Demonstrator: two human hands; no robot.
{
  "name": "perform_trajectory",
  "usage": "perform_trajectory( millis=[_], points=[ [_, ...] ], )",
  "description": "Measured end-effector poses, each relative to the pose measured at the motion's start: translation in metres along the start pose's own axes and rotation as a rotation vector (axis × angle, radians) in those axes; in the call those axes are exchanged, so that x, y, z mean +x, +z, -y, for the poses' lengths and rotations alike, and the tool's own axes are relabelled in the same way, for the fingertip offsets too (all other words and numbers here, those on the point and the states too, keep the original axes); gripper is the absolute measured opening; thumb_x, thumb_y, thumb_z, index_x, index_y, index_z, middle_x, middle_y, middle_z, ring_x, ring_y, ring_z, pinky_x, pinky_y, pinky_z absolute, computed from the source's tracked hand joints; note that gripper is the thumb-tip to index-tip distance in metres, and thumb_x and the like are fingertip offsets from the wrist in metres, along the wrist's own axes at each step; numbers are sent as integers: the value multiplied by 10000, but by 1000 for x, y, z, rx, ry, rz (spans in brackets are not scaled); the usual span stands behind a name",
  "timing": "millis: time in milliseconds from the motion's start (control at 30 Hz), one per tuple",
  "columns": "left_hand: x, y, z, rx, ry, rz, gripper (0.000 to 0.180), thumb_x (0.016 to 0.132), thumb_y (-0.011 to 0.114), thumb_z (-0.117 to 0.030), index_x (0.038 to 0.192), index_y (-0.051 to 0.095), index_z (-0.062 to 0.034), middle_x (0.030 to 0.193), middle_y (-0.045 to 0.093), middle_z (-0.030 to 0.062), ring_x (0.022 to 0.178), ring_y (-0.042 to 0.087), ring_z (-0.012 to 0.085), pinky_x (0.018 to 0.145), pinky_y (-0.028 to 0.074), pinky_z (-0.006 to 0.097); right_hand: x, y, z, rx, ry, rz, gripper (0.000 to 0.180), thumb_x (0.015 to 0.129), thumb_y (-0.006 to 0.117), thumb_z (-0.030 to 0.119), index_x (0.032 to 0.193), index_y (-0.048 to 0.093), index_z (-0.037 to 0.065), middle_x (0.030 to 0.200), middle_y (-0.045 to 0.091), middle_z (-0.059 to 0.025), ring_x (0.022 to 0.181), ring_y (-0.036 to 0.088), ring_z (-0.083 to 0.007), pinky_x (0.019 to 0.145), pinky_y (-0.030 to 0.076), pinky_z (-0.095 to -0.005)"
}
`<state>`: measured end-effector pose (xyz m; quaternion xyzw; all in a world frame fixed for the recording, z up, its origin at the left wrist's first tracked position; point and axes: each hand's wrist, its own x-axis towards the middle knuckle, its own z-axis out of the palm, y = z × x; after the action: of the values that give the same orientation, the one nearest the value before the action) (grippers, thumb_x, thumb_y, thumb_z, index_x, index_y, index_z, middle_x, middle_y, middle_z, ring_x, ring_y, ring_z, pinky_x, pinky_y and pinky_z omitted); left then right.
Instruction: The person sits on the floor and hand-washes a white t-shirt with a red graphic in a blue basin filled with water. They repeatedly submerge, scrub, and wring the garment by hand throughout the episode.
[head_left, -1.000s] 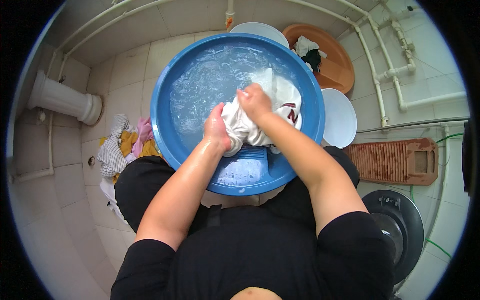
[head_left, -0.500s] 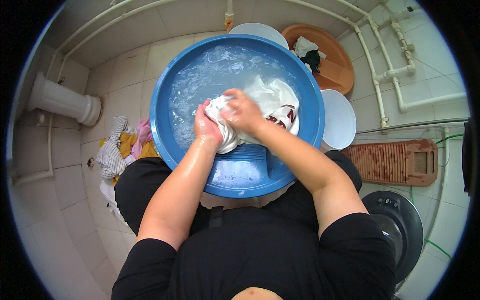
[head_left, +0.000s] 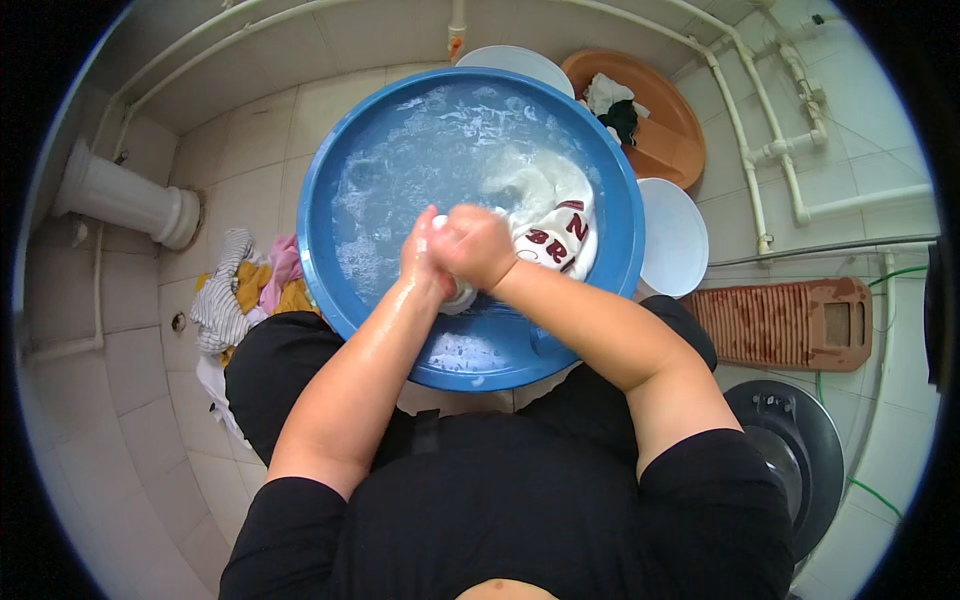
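A white garment (head_left: 562,195) with dark red lettering lies partly in the soapy water of a large blue basin (head_left: 320,290) in front of me. A bunched part of it is between my left hand (head_left: 425,258) and my right hand (head_left: 476,244), which are pressed together over the near part of the basin. The right hand is curled in a fist on top, slightly blurred. Most of the cloth in the grip is hidden; a bit shows below the left wrist. Ridges of the basin's built-in washboard (head_left: 500,330) lie just under the hands.
Left of the basin, striped, yellow and pink clothes (head_left: 250,285) are piled on the tiles. To the right are a white basin (head_left: 674,238), a brown washboard (head_left: 785,322) and a dark round basin (head_left: 800,460). A brown tub (head_left: 665,150) with clothes stands behind. Pipes (head_left: 745,160) line the wall.
My hands have come closer together and slightly nearer to me, bunching the cloth between them. My right hand has closed into a fist, and more of the lettering shows.
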<state>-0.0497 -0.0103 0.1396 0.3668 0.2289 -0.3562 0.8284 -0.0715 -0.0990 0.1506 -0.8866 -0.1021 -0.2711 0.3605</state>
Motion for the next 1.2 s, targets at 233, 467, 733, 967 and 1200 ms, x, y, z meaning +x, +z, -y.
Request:
perform_trajectory(
  millis=[233, 467, 733, 967, 1200],
  points=[
    [9, 4, -8, -47, -146, -209, 384, 832, 461, -410, 947, 566, -59, 798, 600, 92, 698, 601, 232, 612, 503, 381, 3, 9, -14, 49, 23, 33, 194, 723, 580, 228, 630, 563, 58, 682, 543, -121, 634, 542, -299, 573, 449, -367],
    [-8, 6, -28, 20, -118, 496, 318, 743, 531, -96, 1048, 529, -7, 967, 599, 116, 841, 595, 229, 775, 492, 356, 6, -41, -148, 24, 622, 447, 446, 804, 523, 443, 1067, 548, 85, 1116, 541, -165, 1028, 510, -328, 873, 400, -384],
    [19, -25, -39, -352, 16, 95, 371, 764, 625, -283, 1045, 556, -52, 1040, 590, 105, 992, 545, 302, 909, 394, 484, 6, -52, -119, -580, 898, 926, 554, 737, 575, 501, 1062, 596, 54, 1179, 534, -143, 1093, 505, -283, 894, 408, -354],
    [26, -19, -21, -303, -79, 160, 320, 809, 548, -278, 1036, 560, -54, 1032, 591, 118, 986, 556, 288, 888, 426, 447, 12, -8, -51, 555, 406, 218, 215, 780, 587, 222, 794, 624, 11, 997, 551, -108, 949, 521, -221, 829, 409, -293],
    [45, -42, -3, -256, 72, 466, 297, 815, 395, -301, 862, 586, -79, 902, 609, 102, 797, 578, 240, 739, 475, 376, 3, -4, 39, 203, -208, 187, 180, 665, 660, 198, 703, 542, 68, 846, 554, -115, 740, 557, -285, 641, 463, -353]
  ],
)
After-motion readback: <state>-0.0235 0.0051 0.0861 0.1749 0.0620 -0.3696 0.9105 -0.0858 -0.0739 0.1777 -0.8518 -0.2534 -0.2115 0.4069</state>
